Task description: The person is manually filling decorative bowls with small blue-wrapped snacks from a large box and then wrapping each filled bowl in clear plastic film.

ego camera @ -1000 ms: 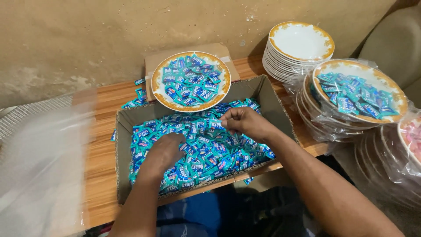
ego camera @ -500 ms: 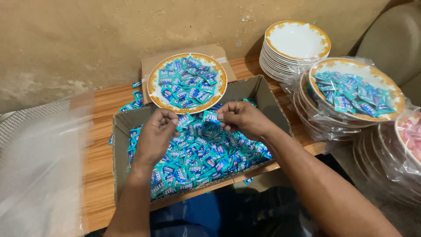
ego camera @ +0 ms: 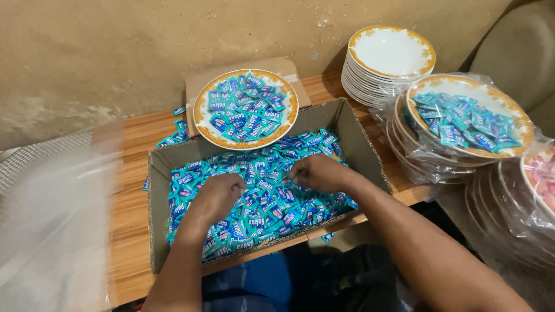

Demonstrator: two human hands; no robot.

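both hands (ego camera: 266, 185) down again among boxed candy sachets (ego camera: 272, 199)

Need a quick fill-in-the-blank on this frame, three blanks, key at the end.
1. Both hands, left hand and right hand, are down in the ____ box of blue candies.
2. The plate of candies behind the box rests on a ____ carton.
3. The stack of empty plates stands at the table's far ____ corner.

Missing: cardboard; closed; right

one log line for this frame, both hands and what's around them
left hand: down in candies | right hand: down in candies | cardboard box: on table | filled plate: behind box | grip: unclear
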